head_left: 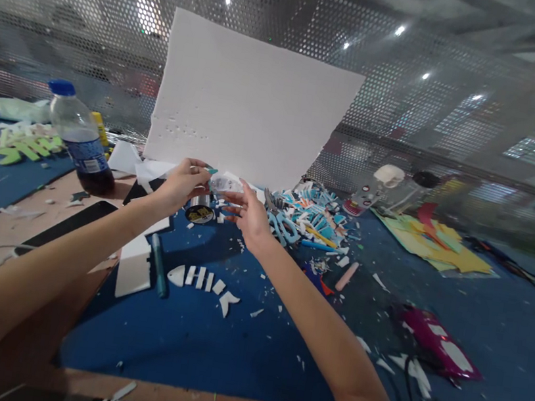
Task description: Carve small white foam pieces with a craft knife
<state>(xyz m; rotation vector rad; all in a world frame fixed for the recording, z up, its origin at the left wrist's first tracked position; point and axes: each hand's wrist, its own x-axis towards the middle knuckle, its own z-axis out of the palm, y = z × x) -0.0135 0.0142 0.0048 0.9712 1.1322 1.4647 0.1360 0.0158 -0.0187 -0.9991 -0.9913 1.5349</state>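
Both arms reach across the blue mat to a spot in front of the upright white board. My left hand [188, 183] has its fingers drawn together, with a small teal bit at the fingertips; what it grips is not clear. Facing it, my right hand [251, 215] has fingers stretched apart. A whitish, partly clear thing [227, 183] shows between the hands; whether either touches it I cannot tell. Just below the left fingers stands a spool with a black and gold label [200, 214]. Nearer to me, white foam pieces [201, 278] lie in a fish-skeleton row.
The white board [255, 106] leans against perforated metal. A cola bottle [86, 148], dark phone [69, 226] and teal marker [159, 266] are left. Scissors [283, 229] lie by a scrap heap [316, 210]; a corded magenta device [441, 343] is right.
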